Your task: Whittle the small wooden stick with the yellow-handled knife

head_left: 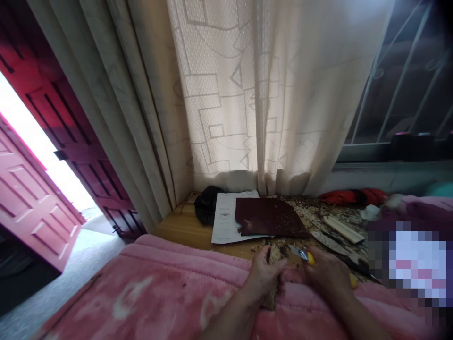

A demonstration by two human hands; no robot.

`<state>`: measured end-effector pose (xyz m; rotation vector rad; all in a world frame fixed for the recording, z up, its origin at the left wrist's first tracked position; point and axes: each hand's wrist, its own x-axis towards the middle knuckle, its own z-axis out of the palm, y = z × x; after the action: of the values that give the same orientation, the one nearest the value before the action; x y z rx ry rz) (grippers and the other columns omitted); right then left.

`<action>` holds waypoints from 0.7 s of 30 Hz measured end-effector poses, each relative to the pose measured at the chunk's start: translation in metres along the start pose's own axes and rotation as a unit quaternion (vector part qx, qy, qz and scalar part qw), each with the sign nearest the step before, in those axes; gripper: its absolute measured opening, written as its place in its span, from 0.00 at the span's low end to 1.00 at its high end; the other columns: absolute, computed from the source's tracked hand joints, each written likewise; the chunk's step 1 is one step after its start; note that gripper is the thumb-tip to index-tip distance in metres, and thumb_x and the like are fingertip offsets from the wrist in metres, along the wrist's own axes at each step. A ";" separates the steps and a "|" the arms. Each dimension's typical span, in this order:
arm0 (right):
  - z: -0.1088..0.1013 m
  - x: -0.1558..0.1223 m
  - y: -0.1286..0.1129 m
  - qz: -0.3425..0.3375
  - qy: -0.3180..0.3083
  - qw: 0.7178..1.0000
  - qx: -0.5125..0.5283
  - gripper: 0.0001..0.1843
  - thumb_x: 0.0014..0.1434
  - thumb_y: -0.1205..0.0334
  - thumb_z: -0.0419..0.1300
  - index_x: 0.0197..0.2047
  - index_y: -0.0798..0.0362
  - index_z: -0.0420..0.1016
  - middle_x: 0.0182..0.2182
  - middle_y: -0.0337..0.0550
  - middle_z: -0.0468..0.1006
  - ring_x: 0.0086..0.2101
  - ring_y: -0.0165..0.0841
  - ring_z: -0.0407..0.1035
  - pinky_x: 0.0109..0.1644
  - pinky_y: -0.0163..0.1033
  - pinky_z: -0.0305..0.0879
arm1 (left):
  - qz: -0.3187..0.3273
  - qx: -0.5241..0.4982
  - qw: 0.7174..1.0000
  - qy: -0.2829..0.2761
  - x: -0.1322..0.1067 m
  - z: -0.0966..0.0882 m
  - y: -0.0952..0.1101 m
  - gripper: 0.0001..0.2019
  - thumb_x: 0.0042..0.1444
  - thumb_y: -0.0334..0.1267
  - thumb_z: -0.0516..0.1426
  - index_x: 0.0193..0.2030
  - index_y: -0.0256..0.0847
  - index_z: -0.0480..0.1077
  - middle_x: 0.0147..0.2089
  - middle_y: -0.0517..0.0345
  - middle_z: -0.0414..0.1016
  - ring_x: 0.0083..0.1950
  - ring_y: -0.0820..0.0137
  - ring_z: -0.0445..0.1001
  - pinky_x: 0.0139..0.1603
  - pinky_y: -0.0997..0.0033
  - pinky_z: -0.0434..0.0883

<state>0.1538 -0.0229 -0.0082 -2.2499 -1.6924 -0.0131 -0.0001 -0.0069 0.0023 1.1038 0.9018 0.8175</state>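
My left hand (pixel 262 274) is shut around a rough piece of wood (pixel 270 298), which shows above and below the fingers. My right hand (pixel 327 274) grips a small carving knife (pixel 298 253) with a yellow handle, and its short steel blade points left towards the wood. The blade's tip is very close to the wood, though I cannot tell if they touch. Both hands are held low over a pink quilted blanket (pixel 141 293). Wood shavings (pixel 311 212) are scattered across the table beyond them.
A wooden table (pixel 180 231) holds a dark red sheet (pixel 269 217), a printed paper (pixel 226 217), a black bag (pixel 207 203), a pale wooden strip (pixel 343 229) and red cloth (pixel 354 196). A pixelated patch (pixel 414 264) covers the right. Curtains and an open red door stand beyond.
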 end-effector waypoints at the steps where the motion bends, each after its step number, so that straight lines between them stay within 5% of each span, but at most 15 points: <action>1: 0.000 0.000 0.000 -0.001 0.004 1.000 0.002 0.12 0.49 0.56 0.46 0.27 0.50 0.68 0.25 0.42 0.73 0.28 0.33 0.65 0.28 0.34 0.47 | 0.001 -0.002 1.000 0.000 0.000 0.000 0.000 0.19 0.40 0.46 0.56 0.34 0.39 0.54 0.13 0.71 0.56 0.10 0.79 0.56 0.10 0.81 0.56; 21: -0.005 -0.004 -0.009 -0.073 -0.034 0.996 0.023 0.08 0.47 0.59 0.48 0.23 0.50 0.65 0.22 0.40 0.72 0.27 0.33 0.65 0.27 0.34 0.45 | -0.008 0.008 1.000 0.002 -0.002 0.001 0.003 0.22 0.35 0.43 0.60 0.37 0.35 0.62 0.17 0.66 0.62 0.12 0.82 0.56 0.11 0.82 0.56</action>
<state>0.1448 -0.0262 -0.0017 -2.1113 -1.8702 0.0677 0.0002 -0.0084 0.0054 1.1085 0.9215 0.8010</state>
